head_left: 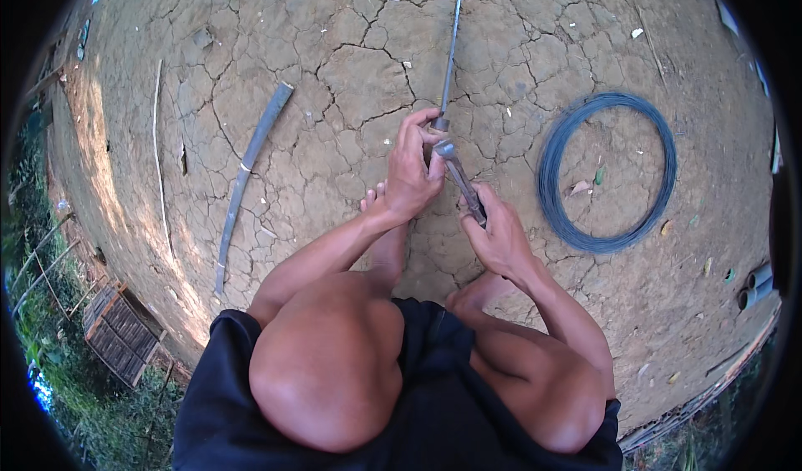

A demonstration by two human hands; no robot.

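Observation:
I squat on cracked dry earth and hold a long knife (452,61), its thin blade pointing away from me. My right hand (499,237) grips the dark handle (464,185) near its end. My left hand (413,168) closes around the knife where the blade meets the handle, by a metal collar (444,147). Both knees and black shorts (434,387) fill the lower part of the view, and my bare feet show under the hands.
A coil of dark wire (606,173) lies on the ground to the right. A long split bamboo strip (248,170) and a thin stick (157,153) lie to the left. A woven bamboo panel (121,330) sits below the earth ledge at lower left.

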